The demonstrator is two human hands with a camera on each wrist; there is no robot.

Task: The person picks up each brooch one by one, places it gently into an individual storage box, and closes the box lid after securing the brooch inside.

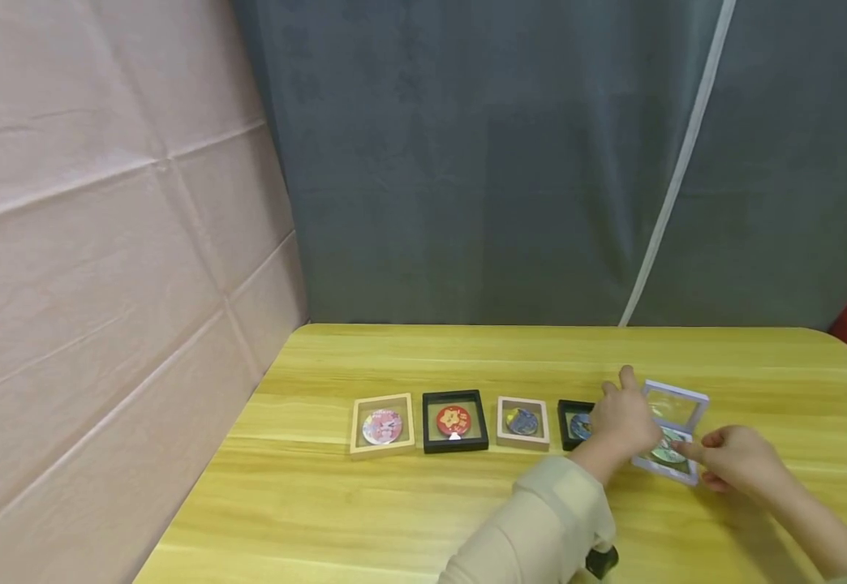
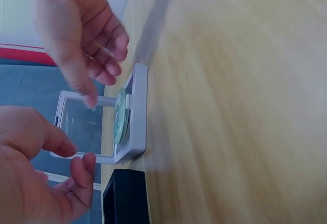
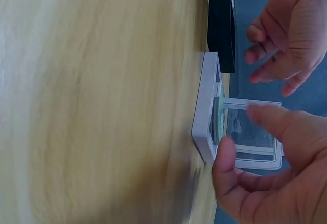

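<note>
A pale lilac display case [image 1: 675, 475] stands unfolded on the table, its clear-windowed lid [image 3: 279, 132] raised at the back. Inside its lower half lies a round green badge [image 2: 121, 116]. My left hand [image 1: 621, 418] hovers at the case's left side, fingers loosely bent and holding nothing. From the right, my right hand [image 1: 741, 461] reaches over the case, index finger extended toward the badge. Thumb and index are apart in the right wrist view, with nothing between them; whether a fingertip touches the badge, I cannot tell.
Left of the lilac case is a black case [image 1: 565, 426] with a blue badge, partly behind my left hand. Farther left stand a pink case [image 1: 522, 444], another black case [image 1: 456, 445] and a cream case [image 1: 383, 451], each showing a round badge. A grey curtain [image 1: 482, 162] hangs behind the table.
</note>
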